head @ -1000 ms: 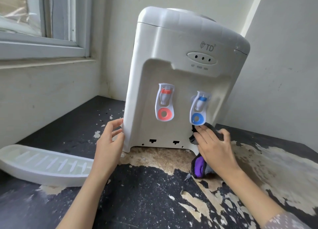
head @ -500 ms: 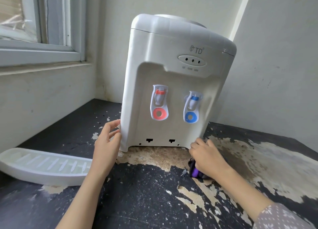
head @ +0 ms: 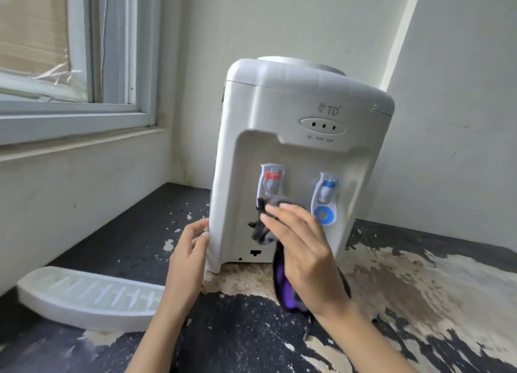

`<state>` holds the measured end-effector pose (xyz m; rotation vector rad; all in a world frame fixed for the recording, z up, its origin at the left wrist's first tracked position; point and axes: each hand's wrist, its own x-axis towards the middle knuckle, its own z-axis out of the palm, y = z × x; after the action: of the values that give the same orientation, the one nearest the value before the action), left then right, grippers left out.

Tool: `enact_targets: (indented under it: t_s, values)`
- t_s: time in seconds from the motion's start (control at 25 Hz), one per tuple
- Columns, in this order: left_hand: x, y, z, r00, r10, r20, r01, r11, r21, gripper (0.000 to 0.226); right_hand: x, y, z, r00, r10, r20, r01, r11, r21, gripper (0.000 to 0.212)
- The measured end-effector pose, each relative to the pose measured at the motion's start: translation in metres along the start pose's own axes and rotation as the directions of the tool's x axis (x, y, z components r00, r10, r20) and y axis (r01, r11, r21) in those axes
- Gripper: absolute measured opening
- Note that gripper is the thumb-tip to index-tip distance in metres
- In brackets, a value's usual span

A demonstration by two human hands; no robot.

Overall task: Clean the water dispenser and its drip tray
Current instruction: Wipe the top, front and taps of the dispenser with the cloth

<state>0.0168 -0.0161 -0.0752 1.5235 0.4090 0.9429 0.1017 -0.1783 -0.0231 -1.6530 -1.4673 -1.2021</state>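
Wiping under the red tap (head: 270,182) on the dispenser (head: 296,154), right hand (head: 300,241) pressing the cloth (head: 264,230) flat-fingered, left hand (head: 188,256) relaxed, bracing its edge. Pushing too hard could slide it or snag that lever; the drip tray (head: 89,297) sits off left, untouched.

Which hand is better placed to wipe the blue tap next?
The right hand, probably. It already presses the cloth against the dispenser front beside the blue tap. The left hand has no cloth and steadies the dispenser's left edge.
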Motion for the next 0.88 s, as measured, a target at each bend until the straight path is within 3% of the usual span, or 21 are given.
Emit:
enact_targets:
  t_s: [0.2,0.36,0.52,0.76,0.88]
  values:
    - [0.003,0.002,0.002,0.999,-0.035,-0.002,0.035,0.998,-0.051,0.036,0.047,-0.034,0.048,0.923,0.342,-0.174,-0.304,0.929,0.213,0.041]
    - [0.000,0.009,0.002,0.994,-0.108,0.002,0.106,0.979,-0.174,0.047,0.083,-0.057,0.074,0.804,0.582,-0.122,-0.498,0.772,0.395,0.057]
    - [-0.001,0.006,0.002,0.997,-0.082,-0.006,0.080,0.982,-0.173,0.047,0.102,-0.055,0.090,0.760,0.646,-0.072,-0.549,0.698,0.460,0.059]
    - [0.001,0.000,0.001,0.999,-0.045,0.003,0.045,0.989,-0.138,0.051,0.070,-0.053,0.101,0.804,0.590,0.073,-0.547,0.687,0.478,0.069]
    - [0.002,-0.001,0.000,0.999,-0.047,0.001,0.047,0.987,-0.155,0.063,0.044,-0.056,0.102,0.808,0.564,0.169,-0.562,0.655,0.504,0.064]
